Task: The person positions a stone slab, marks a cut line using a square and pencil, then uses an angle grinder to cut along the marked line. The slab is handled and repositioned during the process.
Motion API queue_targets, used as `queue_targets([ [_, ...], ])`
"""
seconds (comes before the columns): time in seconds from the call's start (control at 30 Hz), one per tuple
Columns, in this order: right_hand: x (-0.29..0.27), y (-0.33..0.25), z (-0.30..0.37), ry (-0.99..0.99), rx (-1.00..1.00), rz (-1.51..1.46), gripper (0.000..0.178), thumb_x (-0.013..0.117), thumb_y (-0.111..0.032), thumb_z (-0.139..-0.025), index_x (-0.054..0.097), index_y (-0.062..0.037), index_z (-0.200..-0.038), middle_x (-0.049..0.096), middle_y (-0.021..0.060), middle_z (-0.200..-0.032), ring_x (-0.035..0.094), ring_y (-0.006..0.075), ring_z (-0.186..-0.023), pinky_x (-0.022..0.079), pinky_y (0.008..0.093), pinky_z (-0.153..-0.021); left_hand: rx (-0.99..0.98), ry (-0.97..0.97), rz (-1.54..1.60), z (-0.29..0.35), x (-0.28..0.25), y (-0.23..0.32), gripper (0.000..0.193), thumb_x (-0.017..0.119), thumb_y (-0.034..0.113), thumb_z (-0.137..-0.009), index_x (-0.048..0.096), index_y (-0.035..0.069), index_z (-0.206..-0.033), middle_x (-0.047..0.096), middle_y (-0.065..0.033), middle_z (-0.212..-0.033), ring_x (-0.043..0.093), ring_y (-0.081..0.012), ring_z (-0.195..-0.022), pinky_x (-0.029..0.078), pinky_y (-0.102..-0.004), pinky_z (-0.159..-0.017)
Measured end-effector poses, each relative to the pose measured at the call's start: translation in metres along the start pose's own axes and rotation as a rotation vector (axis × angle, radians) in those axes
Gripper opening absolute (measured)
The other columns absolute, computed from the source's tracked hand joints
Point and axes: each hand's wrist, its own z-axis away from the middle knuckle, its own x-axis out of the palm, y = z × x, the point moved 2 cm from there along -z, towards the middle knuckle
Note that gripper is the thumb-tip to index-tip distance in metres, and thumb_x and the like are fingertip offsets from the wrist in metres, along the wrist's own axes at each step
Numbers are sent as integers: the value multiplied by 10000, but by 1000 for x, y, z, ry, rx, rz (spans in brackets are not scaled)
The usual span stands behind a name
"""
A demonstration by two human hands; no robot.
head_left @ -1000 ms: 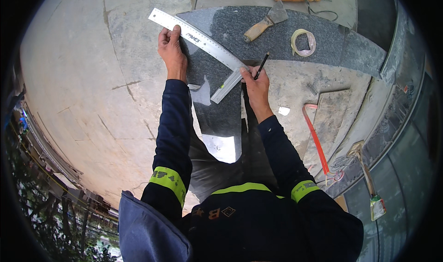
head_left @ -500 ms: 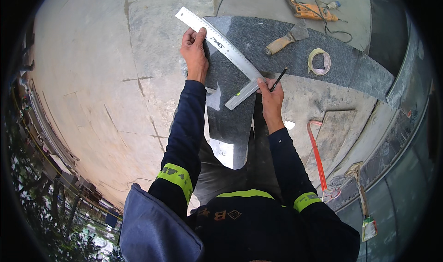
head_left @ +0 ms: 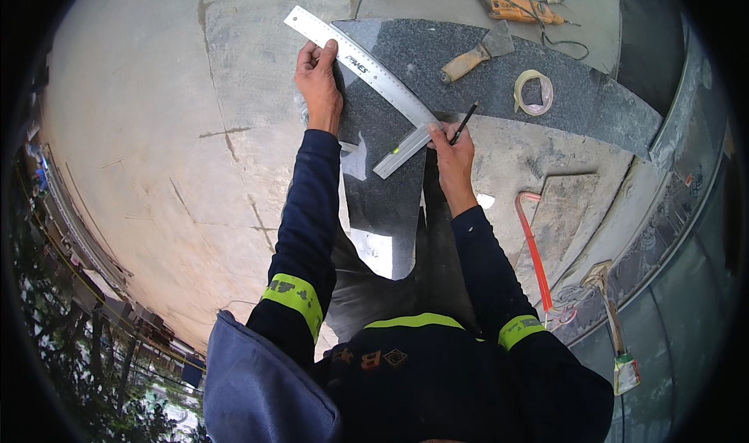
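A metal try square [head_left: 394, 92] with a ruler blade and a small level vial in its stock lies slantwise over a dark grey stone slab [head_left: 382, 205]. Near the blade's far left end, my left hand [head_left: 318, 92] pinches it, thumb on top and fingers curled at the edge. My right hand [head_left: 455, 162] grips the corner where blade and stock meet. A black pencil [head_left: 466, 119] sticks up out of the same hand. Further right on the stone lie a scraper [head_left: 466, 64] with a wooden handle and a roll of tape [head_left: 518, 92].
An orange power drill [head_left: 519, 8] with its cord lies on the concrete floor [head_left: 156, 76] beyond the slab. To the right are a red bent bar [head_left: 534, 248], a flat board [head_left: 566, 217] and a brush-like tool [head_left: 611, 310] by tangled wire. A white scrap [head_left: 355, 161] sits on the slab.
The whole view has shifted slightly, with floor, slab and tools a little further left and up. Both hands keep their hold on the try square, which stays in nearly the same place on the stone.
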Motion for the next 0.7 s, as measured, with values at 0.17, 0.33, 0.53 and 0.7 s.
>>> queue_targets([
  [0.17,-3,2,-2,13,11,70,342,820,-151,-1030,487,-116,-957,716,135,-1179,667,130,-933,574,302,-821,22,21,-39,-3,-1,-4,363,854,88,-990,684,-61,-1274,692,-7,-960,635,-84,-856,516,-236,-794],
  [0.33,-5,3,-3,-3,-18,105,336,822,-149,-1027,493,-111,-973,716,132,-1157,663,128,-923,573,295,-805,87,36,-177,0,2,3,536,881,132,-973,563,-33,-1372,670,-52,-1013,633,-124,-902,524,-284,-851],
  [0.53,-5,6,-3,6,-20,81,348,818,-157,-1032,481,-117,-956,715,131,-1158,664,133,-930,574,299,-810,336,77,-683,17,12,21,389,842,175,-993,614,3,-1258,539,-113,-1107,550,-162,-916,503,-349,-831],
  [0.7,-4,3,-2,0,17,84,342,808,-162,-1041,478,-123,-958,707,144,-1201,658,144,-991,575,315,-847,364,159,-975,23,23,30,300,827,260,-982,706,81,-1190,573,-153,-1266,654,-311,-1056,513,-414,-910],
])
